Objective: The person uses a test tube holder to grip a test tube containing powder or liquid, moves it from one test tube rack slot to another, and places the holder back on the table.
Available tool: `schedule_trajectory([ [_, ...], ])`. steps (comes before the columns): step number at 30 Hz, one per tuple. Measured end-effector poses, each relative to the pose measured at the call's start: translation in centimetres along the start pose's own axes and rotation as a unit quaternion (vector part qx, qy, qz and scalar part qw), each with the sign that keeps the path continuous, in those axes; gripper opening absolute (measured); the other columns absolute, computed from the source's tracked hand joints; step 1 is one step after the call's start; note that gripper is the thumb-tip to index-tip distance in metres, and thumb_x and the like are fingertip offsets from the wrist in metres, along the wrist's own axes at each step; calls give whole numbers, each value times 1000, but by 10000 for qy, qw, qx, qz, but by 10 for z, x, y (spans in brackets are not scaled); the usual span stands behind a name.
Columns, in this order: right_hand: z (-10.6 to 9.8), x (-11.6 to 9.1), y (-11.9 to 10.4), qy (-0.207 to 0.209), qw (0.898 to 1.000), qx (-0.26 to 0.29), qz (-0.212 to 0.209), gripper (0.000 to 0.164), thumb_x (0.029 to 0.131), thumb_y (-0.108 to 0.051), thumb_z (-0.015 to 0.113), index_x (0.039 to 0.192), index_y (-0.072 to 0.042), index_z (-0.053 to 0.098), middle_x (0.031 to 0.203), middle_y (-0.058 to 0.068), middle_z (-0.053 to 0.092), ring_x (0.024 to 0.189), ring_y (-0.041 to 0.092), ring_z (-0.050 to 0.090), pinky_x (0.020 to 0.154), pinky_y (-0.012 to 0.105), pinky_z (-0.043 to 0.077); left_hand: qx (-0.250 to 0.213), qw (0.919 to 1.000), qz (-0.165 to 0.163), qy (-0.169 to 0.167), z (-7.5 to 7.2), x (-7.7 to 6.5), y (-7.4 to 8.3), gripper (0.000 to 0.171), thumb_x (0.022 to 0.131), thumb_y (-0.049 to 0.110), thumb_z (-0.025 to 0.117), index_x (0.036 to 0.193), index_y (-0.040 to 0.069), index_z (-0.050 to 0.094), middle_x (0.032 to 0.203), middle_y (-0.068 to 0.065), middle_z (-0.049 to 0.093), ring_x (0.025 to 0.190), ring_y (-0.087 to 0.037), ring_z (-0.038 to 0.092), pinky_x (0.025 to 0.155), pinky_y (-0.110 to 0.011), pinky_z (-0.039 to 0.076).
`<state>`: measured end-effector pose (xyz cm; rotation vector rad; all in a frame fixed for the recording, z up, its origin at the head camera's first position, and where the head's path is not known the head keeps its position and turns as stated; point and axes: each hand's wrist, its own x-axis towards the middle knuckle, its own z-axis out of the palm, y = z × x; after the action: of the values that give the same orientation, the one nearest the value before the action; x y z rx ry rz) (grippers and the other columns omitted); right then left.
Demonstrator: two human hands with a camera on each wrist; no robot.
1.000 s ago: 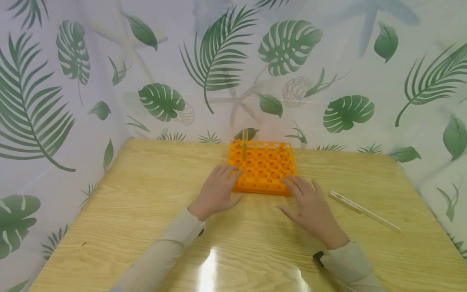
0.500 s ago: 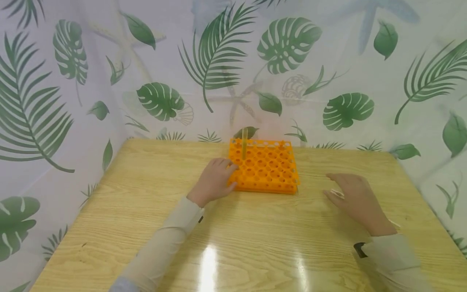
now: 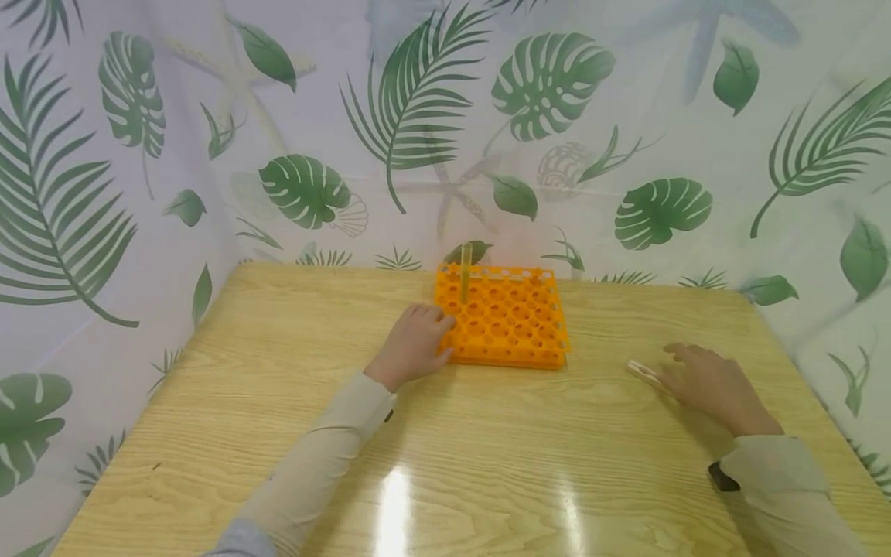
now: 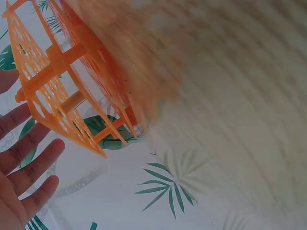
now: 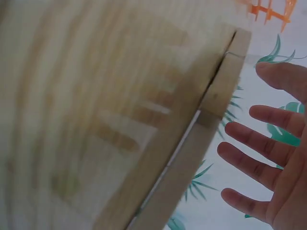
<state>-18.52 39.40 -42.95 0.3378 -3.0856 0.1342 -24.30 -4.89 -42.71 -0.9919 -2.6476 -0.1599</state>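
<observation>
An orange plastic test tube rack [image 3: 508, 357] stands on the wooden table, with one clear test tube [image 3: 465, 272] upright near its back left corner. My left hand [image 3: 412, 346] rests at the rack's left front corner. The left wrist view shows its spread fingers [image 4: 36, 167] beside the rack's edge. Out to the right, my right hand [image 3: 713, 387] hovers over a pale wooden test tube clamp [image 3: 642, 371], covering most of it. In the right wrist view the clamp [image 5: 213, 98] lies along the table, apart from the spread, slightly bent fingers [image 5: 247, 163].
The table [image 3: 501, 464] is light wood grain with two bright glare streaks near the front. Behind and beside it hangs a white cloth [image 3: 592, 178] printed with green leaves, close to the rack's back.
My right hand has left the rack's right side and moved right, down over the wooden clamp. My left hand has stayed at the rack. The rack and tube have hardly moved.
</observation>
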Motion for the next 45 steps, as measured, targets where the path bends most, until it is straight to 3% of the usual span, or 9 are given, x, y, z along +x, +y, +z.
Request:
schedule_trajectory([
  [6,6,-1,10,-243,9997,-28,4,47,89,-32,60,119,4,55,103,23,66,88,38,63,66,55,47,-37,9999,-165,-29,-1,1,-1,34,82,31,69,108,10,61,96,-6,62,96,-24,59,95,-41,42],
  [12,8,0,12,-413,9983,376,-150,43,89,-29,61,114,5,57,98,22,67,84,35,64,67,48,50,-123,9996,-230,-103,0,2,-2,31,84,30,68,107,10,62,99,-6,63,99,-24,59,97,-41,41],
  [19,2,0,10,-830,9948,587,60,49,87,-40,62,111,3,59,96,20,68,80,31,65,64,47,50,-237,9993,-234,-139,1,4,-4,28,84,28,67,103,8,62,97,-6,63,98,-24,60,96,-40,42],
  [25,-1,-1,10,-1143,9915,621,4,33,85,-33,66,100,-4,63,82,9,68,68,19,61,58,41,48,-289,9989,-242,-288,0,5,-4,28,85,29,67,104,9,63,96,-5,62,96,-23,59,96,-41,43],
  [31,0,-3,10,-1094,9921,605,-64,20,85,-26,66,93,-9,64,82,8,67,68,18,60,58,40,47,-357,9988,-209,-265,2,4,-4,28,85,28,67,104,8,63,95,-5,61,95,-23,59,94,-41,43],
  [39,3,-6,10,-1030,9920,718,-104,8,86,-22,63,83,-15,62,70,-4,60,59,12,45,53,30,36,-318,9993,-141,-156,5,4,-4,26,84,28,67,101,9,63,91,-4,60,90,-22,59,90,-41,44],
  [45,3,-5,10,-1002,9917,800,-85,6,85,-20,64,83,-15,61,71,-3,60,60,12,46,54,30,37,-122,9990,-119,-415,6,6,-5,32,88,32,63,113,12,61,105,-6,61,101,-25,57,95,-44,42],
])
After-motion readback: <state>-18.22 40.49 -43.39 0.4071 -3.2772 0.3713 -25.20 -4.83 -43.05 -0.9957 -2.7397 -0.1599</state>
